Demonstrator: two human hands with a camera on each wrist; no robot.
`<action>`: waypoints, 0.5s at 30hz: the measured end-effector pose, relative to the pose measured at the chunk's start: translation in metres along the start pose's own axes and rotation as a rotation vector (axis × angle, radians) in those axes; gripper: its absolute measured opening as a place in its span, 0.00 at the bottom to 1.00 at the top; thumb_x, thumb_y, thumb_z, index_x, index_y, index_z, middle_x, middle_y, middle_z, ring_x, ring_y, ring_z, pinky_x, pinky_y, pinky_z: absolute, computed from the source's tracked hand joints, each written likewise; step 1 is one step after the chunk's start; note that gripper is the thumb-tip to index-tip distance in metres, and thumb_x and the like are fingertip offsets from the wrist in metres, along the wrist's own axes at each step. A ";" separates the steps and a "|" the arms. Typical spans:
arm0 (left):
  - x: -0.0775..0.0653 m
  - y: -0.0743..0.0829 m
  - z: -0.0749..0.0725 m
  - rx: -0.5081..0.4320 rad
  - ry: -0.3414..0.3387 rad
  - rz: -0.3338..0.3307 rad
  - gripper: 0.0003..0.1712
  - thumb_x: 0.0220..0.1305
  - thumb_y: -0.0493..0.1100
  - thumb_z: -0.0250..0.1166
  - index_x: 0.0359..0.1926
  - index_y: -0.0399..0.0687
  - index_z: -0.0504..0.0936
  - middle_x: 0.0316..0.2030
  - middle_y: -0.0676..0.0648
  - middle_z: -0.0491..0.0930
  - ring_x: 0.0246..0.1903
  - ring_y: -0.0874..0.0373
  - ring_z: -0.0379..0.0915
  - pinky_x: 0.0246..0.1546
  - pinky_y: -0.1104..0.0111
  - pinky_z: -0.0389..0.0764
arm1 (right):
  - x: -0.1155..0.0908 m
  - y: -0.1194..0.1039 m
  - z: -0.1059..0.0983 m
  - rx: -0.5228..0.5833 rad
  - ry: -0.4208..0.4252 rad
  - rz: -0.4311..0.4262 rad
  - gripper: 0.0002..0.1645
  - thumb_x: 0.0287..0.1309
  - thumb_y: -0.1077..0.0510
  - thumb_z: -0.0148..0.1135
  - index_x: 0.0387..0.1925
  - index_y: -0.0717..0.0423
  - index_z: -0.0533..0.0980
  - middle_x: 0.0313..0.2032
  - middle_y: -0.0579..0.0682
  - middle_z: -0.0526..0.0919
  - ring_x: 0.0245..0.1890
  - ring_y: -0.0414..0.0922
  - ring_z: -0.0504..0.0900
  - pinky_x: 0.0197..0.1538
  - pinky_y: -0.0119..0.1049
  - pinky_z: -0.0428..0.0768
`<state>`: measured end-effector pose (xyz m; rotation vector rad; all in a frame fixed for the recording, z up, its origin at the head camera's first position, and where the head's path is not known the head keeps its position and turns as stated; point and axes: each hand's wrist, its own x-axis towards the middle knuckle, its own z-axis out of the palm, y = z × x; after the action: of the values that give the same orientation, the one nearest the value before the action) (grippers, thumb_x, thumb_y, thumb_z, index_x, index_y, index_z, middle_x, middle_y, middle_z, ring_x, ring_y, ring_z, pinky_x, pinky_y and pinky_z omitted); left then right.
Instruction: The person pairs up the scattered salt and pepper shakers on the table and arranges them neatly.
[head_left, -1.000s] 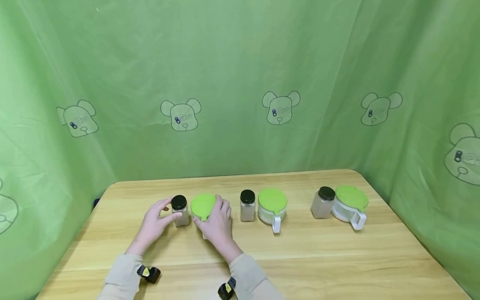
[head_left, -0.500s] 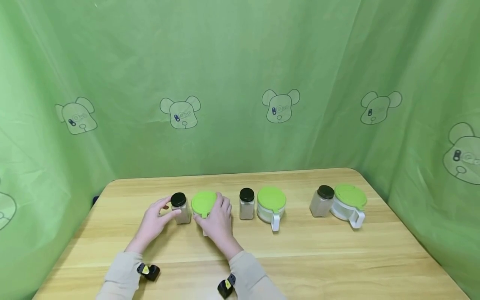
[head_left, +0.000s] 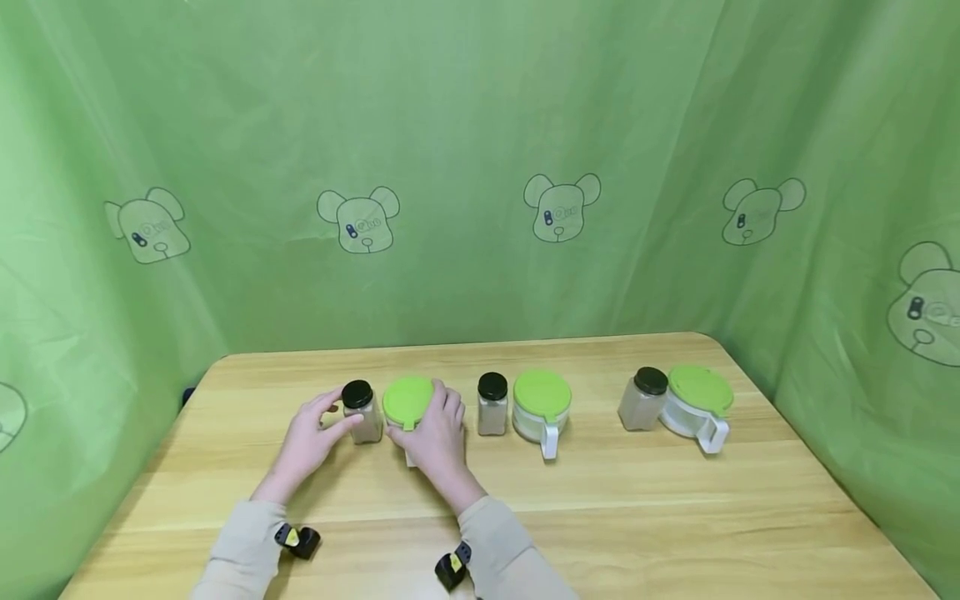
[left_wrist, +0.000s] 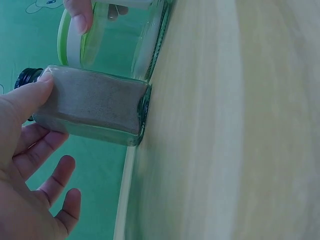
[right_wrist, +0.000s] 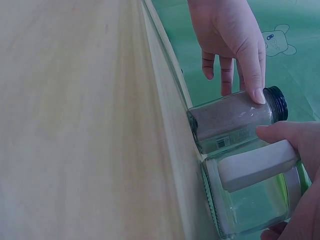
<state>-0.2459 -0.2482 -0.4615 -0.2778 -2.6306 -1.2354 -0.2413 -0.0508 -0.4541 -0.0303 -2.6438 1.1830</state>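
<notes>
My left hand (head_left: 306,440) holds a small square spice jar (head_left: 367,427) upright on the table, thumb and fingers around its upper part below the black screw cap (head_left: 357,392). Greyish powder fills much of this jar in the left wrist view, where the ring and little fingers stay off the glass. Just right of it, my right hand (head_left: 438,439) grips a round clear seasoning pot (head_left: 407,402) with a green lid, from above and the right. The pot's white handle (right_wrist: 257,166) points toward me. The two containers stand close side by side.
Farther right, a second black-capped spice jar (head_left: 492,407) stands beside another green-lidded pot (head_left: 542,400). A third such pair, a spice jar (head_left: 642,402) and a pot (head_left: 697,400), sits toward the right end of the wooden table (head_left: 637,517). A green curtain (head_left: 465,283) hangs behind.
Everything appears slightly higher in the head view as the camera shifts. Both hands keep their hold on the spice jar and the seasoning pot.
</notes>
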 end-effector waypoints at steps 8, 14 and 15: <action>0.001 0.002 -0.001 0.003 -0.012 -0.018 0.33 0.63 0.52 0.66 0.66 0.45 0.71 0.63 0.37 0.73 0.57 0.41 0.70 0.54 0.44 0.74 | 0.000 0.000 -0.002 -0.012 0.000 -0.005 0.65 0.34 0.42 0.82 0.69 0.61 0.57 0.61 0.62 0.65 0.61 0.57 0.66 0.58 0.56 0.74; -0.001 0.003 -0.001 -0.004 -0.023 -0.020 0.33 0.64 0.52 0.65 0.66 0.45 0.70 0.63 0.37 0.73 0.57 0.41 0.69 0.54 0.44 0.74 | 0.000 -0.001 -0.003 -0.021 -0.013 -0.004 0.66 0.34 0.40 0.81 0.69 0.61 0.57 0.62 0.63 0.65 0.62 0.58 0.65 0.59 0.57 0.73; -0.001 0.003 -0.001 -0.007 -0.025 -0.021 0.33 0.64 0.51 0.65 0.66 0.45 0.70 0.63 0.38 0.73 0.57 0.41 0.69 0.54 0.44 0.74 | 0.000 -0.001 -0.003 -0.023 -0.015 -0.003 0.66 0.34 0.40 0.81 0.69 0.61 0.57 0.62 0.63 0.65 0.62 0.58 0.65 0.59 0.57 0.73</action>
<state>-0.2438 -0.2470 -0.4592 -0.2695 -2.6576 -1.2563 -0.2404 -0.0488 -0.4517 -0.0215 -2.6696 1.1567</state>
